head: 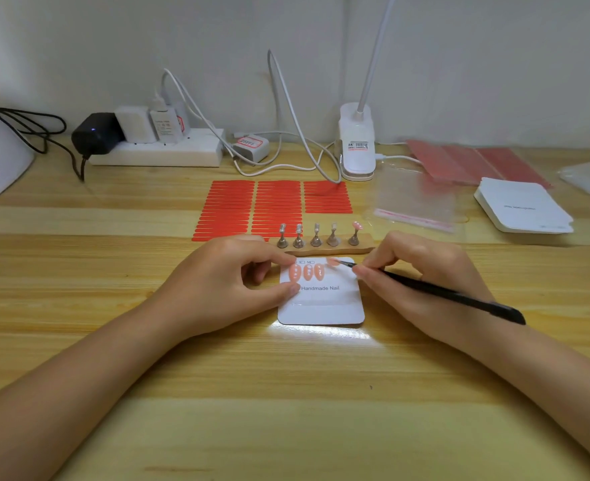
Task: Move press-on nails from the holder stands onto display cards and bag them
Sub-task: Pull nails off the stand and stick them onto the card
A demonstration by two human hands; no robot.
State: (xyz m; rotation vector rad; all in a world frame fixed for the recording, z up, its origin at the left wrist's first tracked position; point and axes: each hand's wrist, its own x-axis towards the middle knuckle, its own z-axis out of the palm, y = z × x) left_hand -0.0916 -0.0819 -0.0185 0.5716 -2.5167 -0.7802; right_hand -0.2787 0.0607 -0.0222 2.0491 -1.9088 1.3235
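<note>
A white display card [321, 300] printed "Handmade Nail" lies flat on the wooden desk [113, 376], near the middle of the desk and square to its front edge. Three pink press-on nails [307, 271] sit side by side along the card's far edge, toward its far left corner, each with its long axis running from far to near and its pointed tip toward the near edge. A fourth pink nail [332, 261] rests at the card's far edge near the right corner, tilted, its long axis slanting left to right.

The left hand [227, 282] holds the card's left edge, forefinger curled onto the far left corner and thumb pressing the left edge. The right hand [422, 276] pinches black tweezers [439, 291] near their tips; the tweezers' long axis runs from the near right up to the far left, and the tips point at the fourth nail, touching it.

Just beyond the card's far edge, a wooden base [328, 247] carries five metal holder stands [316, 236] in a row; the rightmost stand bears one pink nail [357, 225]. Behind lie red adhesive strips [231, 210], with a clear bag [411, 199] and a stack of blank cards [522, 206] toward the desk's far right.
</note>
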